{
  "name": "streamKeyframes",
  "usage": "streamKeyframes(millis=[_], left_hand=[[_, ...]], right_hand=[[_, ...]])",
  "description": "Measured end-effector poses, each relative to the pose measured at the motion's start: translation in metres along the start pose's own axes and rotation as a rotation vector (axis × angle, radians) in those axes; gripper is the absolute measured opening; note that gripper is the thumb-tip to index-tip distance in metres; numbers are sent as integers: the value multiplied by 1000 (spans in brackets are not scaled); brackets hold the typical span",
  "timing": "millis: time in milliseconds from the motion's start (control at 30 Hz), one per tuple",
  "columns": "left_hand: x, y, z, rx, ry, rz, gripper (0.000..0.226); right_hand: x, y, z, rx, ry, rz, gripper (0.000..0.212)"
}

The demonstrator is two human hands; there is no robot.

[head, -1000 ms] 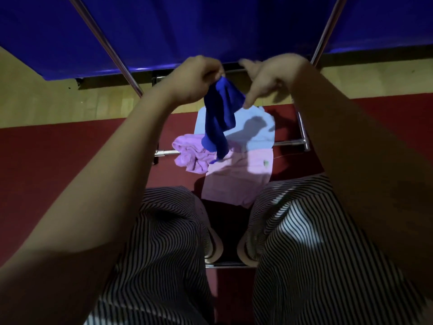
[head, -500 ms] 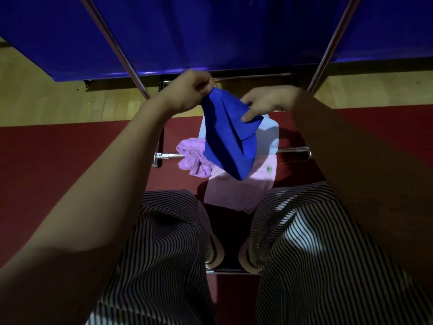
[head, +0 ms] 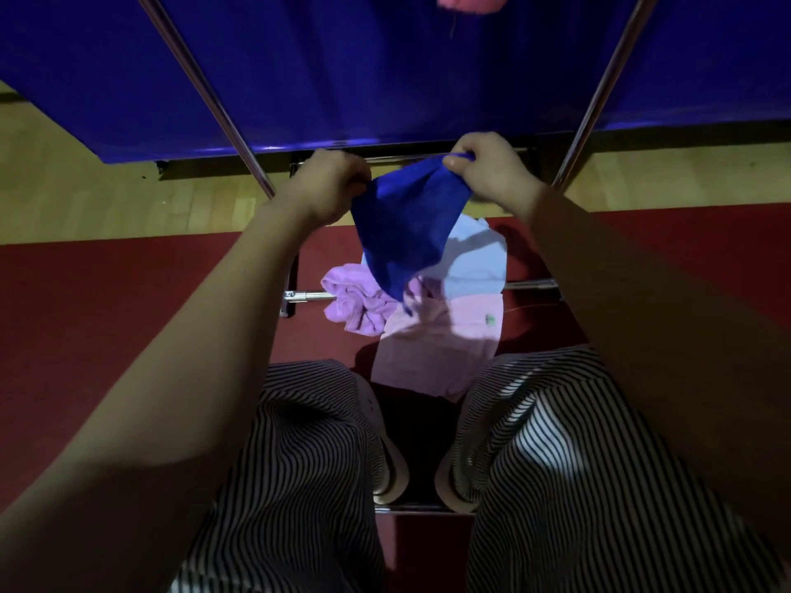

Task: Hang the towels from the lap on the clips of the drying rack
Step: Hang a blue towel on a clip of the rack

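Observation:
A dark blue towel (head: 404,220) hangs spread between my two hands, its lower corner pointing down. My left hand (head: 327,188) pinches its left top corner and my right hand (head: 488,169) pinches the right top corner. Below it, on the floor by the rack's low bar, lie a crumpled purple towel (head: 353,299), a light blue towel (head: 475,258) and a flat pink towel (head: 436,344). Two slanted metal rack poles (head: 205,92) rise left and right of my hands. A pink cloth (head: 471,1) hangs at the top edge. No clips are visible.
A large blue sheet (head: 385,66) hangs behind the rack. My striped trouser legs (head: 308,464) and shoes (head: 387,468) fill the lower view. The floor is red mat (head: 107,318) near me and pale wood (head: 85,199) beyond. A horizontal metal bar (head: 306,296) crosses under the towels.
My right hand has moved from the towel's middle fold up to its top right corner, and the hands have pulled apart, so the blue towel is stretched wider. The view has tilted up.

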State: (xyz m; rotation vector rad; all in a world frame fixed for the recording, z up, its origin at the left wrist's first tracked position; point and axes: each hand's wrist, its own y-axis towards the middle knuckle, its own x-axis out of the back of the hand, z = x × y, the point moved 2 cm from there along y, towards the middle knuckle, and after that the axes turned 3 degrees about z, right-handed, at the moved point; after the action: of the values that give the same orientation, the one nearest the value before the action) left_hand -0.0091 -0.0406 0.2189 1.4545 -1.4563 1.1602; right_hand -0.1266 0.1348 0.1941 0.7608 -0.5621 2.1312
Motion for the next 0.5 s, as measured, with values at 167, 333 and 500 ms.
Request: streamKeyframes(millis=[167,333,500], left_hand=[[-24,-11,-7,140,3,3,23],[-24,-5,-18,235,-26,-155,20],[2,2,-9,239,22,-336,19]], right_hand=[[1,3,-6,8,-5,5,10],[3,-8,-15,33,-45,-195,18],[14,-12,-6,98,170,-316,20]])
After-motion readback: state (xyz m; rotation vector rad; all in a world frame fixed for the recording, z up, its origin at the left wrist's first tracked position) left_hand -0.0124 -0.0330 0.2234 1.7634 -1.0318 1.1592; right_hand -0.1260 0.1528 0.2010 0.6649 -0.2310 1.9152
